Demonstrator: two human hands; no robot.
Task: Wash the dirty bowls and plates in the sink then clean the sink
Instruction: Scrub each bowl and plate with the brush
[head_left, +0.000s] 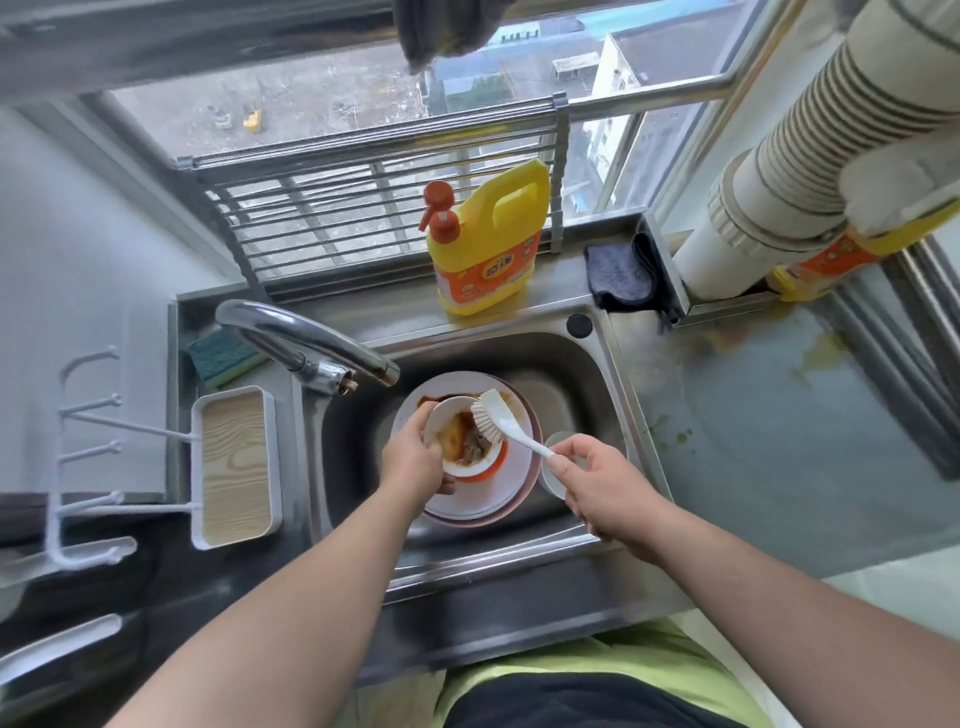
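Here, left to right across the steel bench:
Tray: a white plastic tray with a wood-grain insert (236, 465) lies on the bench left of the basin, its long side running away from the person.
Sponge: a green and yellow sponge (224, 361) sits behind the tray, partly under the tap.
Tap: a chrome swivel tap (306, 340) reaches from the left rim out over the basin, spout pointing right and toward the dishes.
Sink: a stainless steel sink (566, 364) holds all the dishes.
Left hand: the left hand (415, 462) curls round the near-left rim of a small white bowl smeared with orange sauce (457, 441); its grip is closed on the rim, thumb inside. The bowl is tilted, mouth facing up and right, above an orange-rimmed bowl (488, 470).
Plates: a stack of white and pinkish round plates (467, 504) lies flat beneath both bowls in the middle of the basin.
Brush: a white plastic dish brush (498, 421) has its bristle head inside the dirty bowl; its long axis slants from head at upper left down to handle at lower right.
Right hand: the right hand (587, 483) pinches the handle end, grip closed round it.
Cup: a small white cup (553, 480) stands in the basin, partly hidden by that hand.
Bottle: a yellow detergent bottle with an orange pump (483, 244) stands upright on the ledge behind the sink.
Cloth: a dark folded cloth (621, 273) lies right of the bottle.
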